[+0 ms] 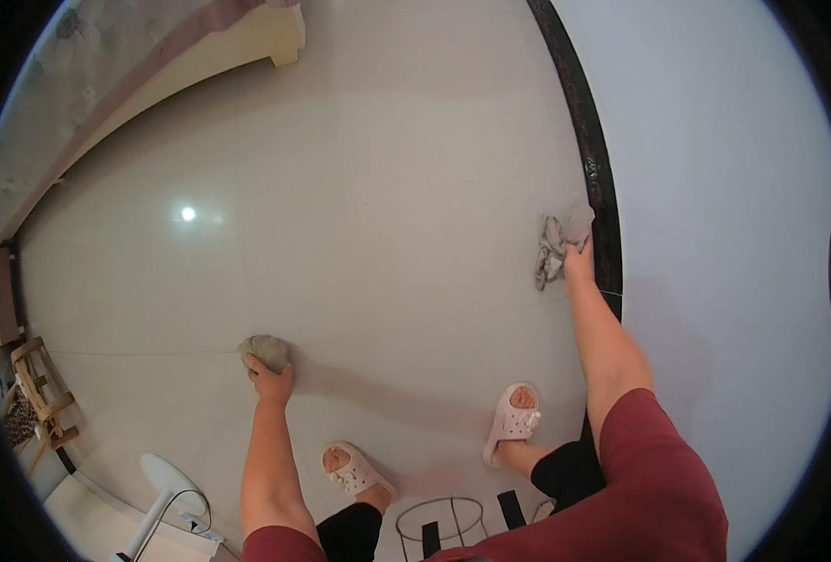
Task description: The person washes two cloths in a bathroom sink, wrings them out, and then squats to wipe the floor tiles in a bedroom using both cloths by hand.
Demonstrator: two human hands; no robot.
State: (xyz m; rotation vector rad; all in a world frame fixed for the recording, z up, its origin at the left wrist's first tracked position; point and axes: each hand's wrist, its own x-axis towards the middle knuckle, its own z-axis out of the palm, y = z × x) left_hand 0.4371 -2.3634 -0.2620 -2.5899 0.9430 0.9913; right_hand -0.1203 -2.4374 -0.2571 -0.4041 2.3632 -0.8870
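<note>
My left hand (271, 381) grips a bunched grey-green cloth (266, 351) out over the pale tiled floor (401, 232). On the other side, my right hand (579, 262) holds a crumpled grey-brown rag (550, 253), part of it pressed close to the dark baseboard (591, 168) along the wall. A fold of that rag hangs down on the left of the hand. The fingertips of both hands are partly hidden by the cloths.
A bed with a floral skirt (71, 91) stands at upper left. Along the left edge is a wooden chair (43, 400). At lower left there is a white pedestal base (169, 481) with a cable. A round wire-frame stand (440, 516) sits between my feet in pink slippers (514, 421).
</note>
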